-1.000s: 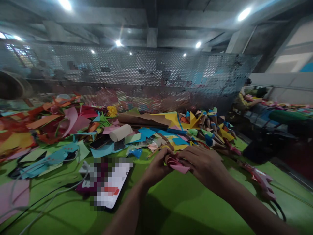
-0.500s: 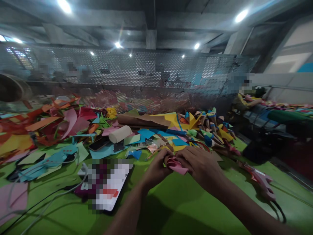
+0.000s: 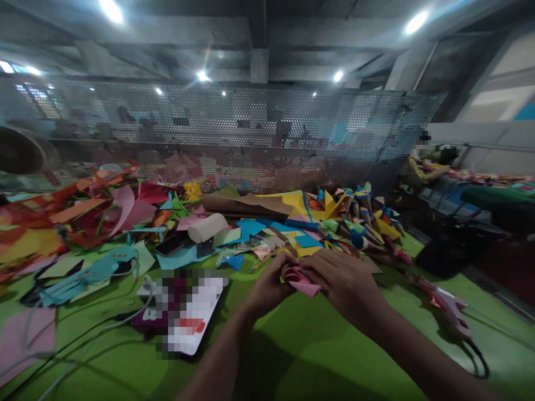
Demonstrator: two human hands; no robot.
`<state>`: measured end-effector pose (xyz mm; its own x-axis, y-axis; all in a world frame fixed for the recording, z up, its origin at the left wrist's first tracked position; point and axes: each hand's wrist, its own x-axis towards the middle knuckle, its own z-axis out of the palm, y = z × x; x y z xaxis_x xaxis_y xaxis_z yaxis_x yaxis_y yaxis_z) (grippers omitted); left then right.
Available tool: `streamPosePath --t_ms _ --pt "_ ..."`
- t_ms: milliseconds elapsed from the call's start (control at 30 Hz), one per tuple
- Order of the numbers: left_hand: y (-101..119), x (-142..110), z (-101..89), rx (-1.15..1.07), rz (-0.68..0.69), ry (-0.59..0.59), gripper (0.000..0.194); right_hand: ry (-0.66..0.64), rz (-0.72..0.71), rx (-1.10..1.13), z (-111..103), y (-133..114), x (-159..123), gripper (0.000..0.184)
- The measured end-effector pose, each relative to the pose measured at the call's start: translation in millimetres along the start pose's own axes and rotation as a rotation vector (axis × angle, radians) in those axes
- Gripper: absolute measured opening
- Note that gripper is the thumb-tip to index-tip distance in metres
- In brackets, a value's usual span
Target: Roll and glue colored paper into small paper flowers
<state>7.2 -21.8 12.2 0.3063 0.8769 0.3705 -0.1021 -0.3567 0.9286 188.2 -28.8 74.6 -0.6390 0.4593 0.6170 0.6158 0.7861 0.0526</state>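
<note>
A pink paper piece (image 3: 304,283), curled into a loose roll with one flap sticking out toward me, is held between both hands above the green table (image 3: 292,356). My left hand (image 3: 271,287) grips its left side, thumb and fingers closed on it. From the right, my right hand (image 3: 340,278) closes over the roll's other side, its fingers bent and partly hiding the paper. Just beyond the hands lie blue and yellow paper scraps and a small clear bag with a blue piece (image 3: 232,260).
Left stands a lit phone (image 3: 198,320) by a purple power strip (image 3: 146,317) with cables. A pink glue gun (image 3: 451,312) lies right. Behind are heaped paper scraps (image 3: 125,211), a cardboard tube (image 3: 208,227), paper cones (image 3: 355,214) and a perforated metal screen (image 3: 234,128). Another person (image 3: 418,170) sits far right.
Both hands stay nearly in place with the pink paper, which looks slightly turned. The whole view has shifted a little, so table items on the left appear somewhat further right.
</note>
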Motion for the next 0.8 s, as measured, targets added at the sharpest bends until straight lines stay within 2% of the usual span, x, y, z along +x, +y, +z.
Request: streamPosePath --t_ms 200,533,800 --pt "-2.5 0.4 0.7 0.061 0.049 0.028 0.028 0.043 -0.067 -0.029 -4.2 -3.4 5.4 0.025" --pt "0.0 0.7 1.5 0.071 0.037 0.036 0.027 -0.011 -0.092 0.006 -5.5 -2.0 11.1 0.022" --pt "-2.1 2.6 1.8 0.122 0.063 0.036 0.026 -0.083 -0.183 -0.105 -8.6 0.1 16.9 0.023"
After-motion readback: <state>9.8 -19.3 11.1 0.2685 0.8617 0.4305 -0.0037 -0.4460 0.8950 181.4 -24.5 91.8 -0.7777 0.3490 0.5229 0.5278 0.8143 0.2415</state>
